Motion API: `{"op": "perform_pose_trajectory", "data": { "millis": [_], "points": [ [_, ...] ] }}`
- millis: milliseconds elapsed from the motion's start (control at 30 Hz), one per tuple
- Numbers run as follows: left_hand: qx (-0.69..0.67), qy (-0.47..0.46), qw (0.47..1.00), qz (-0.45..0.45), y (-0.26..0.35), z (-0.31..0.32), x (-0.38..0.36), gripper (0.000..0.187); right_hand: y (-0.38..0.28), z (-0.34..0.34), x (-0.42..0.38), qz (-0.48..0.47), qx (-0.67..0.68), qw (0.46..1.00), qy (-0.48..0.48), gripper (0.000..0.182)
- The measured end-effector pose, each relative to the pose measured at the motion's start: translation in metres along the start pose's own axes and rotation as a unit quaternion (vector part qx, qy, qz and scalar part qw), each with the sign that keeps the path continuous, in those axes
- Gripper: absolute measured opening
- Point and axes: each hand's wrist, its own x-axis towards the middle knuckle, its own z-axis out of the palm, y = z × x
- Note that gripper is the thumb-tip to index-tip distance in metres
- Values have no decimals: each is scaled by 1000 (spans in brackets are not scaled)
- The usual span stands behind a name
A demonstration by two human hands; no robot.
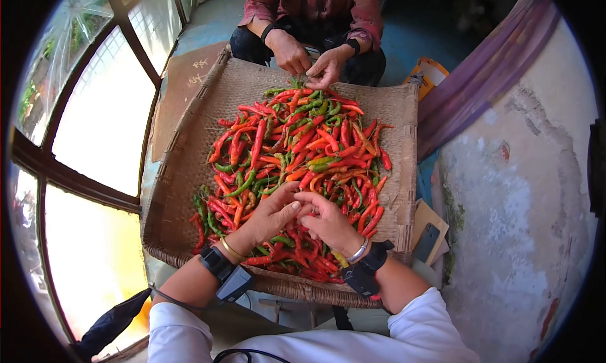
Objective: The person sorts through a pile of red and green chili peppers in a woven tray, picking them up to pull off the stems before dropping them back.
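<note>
A heap of long chili peppers (252, 145), mostly red with some green and orange, lies in a woven basket tray (183, 174). My left hand (271, 216) and my right hand (328, 221) meet over the near part of the heap. The fingers of both are curled in and pinched close together, fingertips almost touching. Whatever they hold is hidden or too small to make out. Red and orange peppers lie just beyond my fingertips and underneath my hands.
Across the tray, a person's hands (309, 61) work at the heap's far edge. Windows (95, 111) stand at the left. On the right are a purple curtain (486, 66), a worn wall (511, 211) and a phone (427, 242) on a board beside the tray.
</note>
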Motion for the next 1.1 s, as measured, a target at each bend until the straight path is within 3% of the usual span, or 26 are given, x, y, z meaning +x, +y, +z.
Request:
{"op": "perform_pose_trajectory", "data": {
  "millis": [67,100,333,467,567,600,700,733,800,867,900,933,967,1000,1067,1100],
  "points": [
    [95,-108,989,22,-2,-4,1,46,-9,-8,-3,76,277,957,-38,40],
    [95,-130,986,-36,8,0,-5,43,-12,-10,-4,75,324,942,-37,36],
    [117,-124,985,27,-7,-5,0,25,3,-19,-3,85,527,845,-23,26],
    [224,-141,964,-14,8,-7,-3,20,-4,-17,-1,108,555,825,2,31],
    [169,-127,974,-74,24,-14,-1,14,-3,-21,-1,110,340,933,40,44],
    [121,-120,983,-72,25,-19,3,13,-2,-23,0,113,343,932,40,44],
    [76,-27,997,5,42,-29,9,19,-1,-27,6,67,147,979,126,40],
    [33,18,998,51,45,-31,12,25,0,-28,9,70,149,979,124,40],
    [-79,149,975,144,43,-32,22,46,4,-29,11,58,8,985,163,35],
    [-65,189,973,117,41,-28,21,46,22,-29,13,50,-48,985,155,34],
    [-66,190,973,117,34,-28,22,46,24,-27,13,-10,-147,981,131,34],
    [16,126,988,87,21,-29,23,43,23,-24,13,-69,-243,962,104,35],
    [97,60,992,56,9,-29,24,40,18,-19,11,-59,-238,966,80,34],
    [97,60,992,54,0,-27,23,40,23,-19,12,-57,-237,966,80,34],
    [172,-51,984,-8,-12,-19,22,32,33,-20,16,-75,-292,951,62,36],
    [172,-50,984,-8,-9,-14,20,32,31,-20,15,-75,-292,951,60,36]
  ]
}}
